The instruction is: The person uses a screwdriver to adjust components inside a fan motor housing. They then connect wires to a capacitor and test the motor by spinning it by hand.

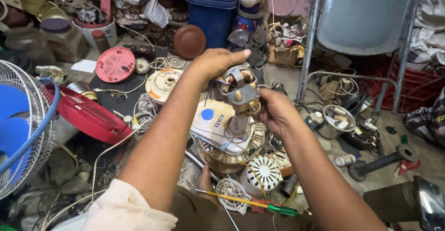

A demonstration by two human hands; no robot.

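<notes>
Looking down at the middle of my view, I hold a small electric motor up in the air, above a white fan housing that lies just under it at about 7 o'clock. My left hand comes over the motor from 10 o'clock; its fingers are curled down around the top of the metal frame, with the thumb stretched out flat toward 3 o'clock. My right hand meets the motor from 4 o'clock, and its fingers seem pressed together in a pinch on the brass-coloured part at the lower end, but I cannot see the fingertips clearly.

I judge the motor to be heavy for its size, because it is a steel core with copper windings, and stiff. The thin wires that hang from it look fragile, so I think the safe hold is on the metal frame and not on the windings or the wires. The shaft may be greasy and slip.

Near the bottom, at 6 o'clock, a screwdriver with a yellow shaft and green handle lies across a round white grille. A red fan base rests at 9 o'clock, well apart from my hands.
</notes>
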